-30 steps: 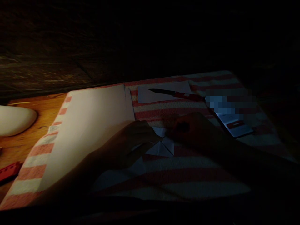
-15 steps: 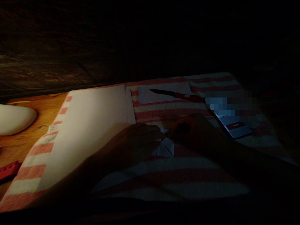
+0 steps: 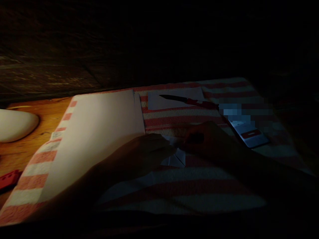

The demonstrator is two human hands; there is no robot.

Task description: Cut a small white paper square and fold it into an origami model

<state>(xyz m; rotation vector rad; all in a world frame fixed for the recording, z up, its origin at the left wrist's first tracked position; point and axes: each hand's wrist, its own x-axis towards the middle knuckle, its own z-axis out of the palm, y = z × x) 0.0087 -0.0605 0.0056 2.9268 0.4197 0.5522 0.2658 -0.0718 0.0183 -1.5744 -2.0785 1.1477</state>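
Dimly lit, the small folded piece of white paper (image 3: pixel 178 158) lies on the red-and-white striped cloth (image 3: pixel 35 168), between the two hands; its near right corner shows, pale bluish, flat, with crease lines running toward the middle, the rest covered by fingers. Left hand (image 3: pixel 147 149) comes in low from the near left, palm down, fingers stretched and close together over the paper; thumb hidden, so cannot tell whether it pinches. Right hand (image 3: pixel 204 141) bent at the wrist, fingers curled inward at the paper's far right edge; too dark to tell if they grip it. Compared with one second ago, left fingers reach farther right across the paper, covering the point where the creases meet, visible then. Right hand nearly in the same place. Black-bladed knife with red handle (image 3: pixel 189 100) unmoved beyond the hands.
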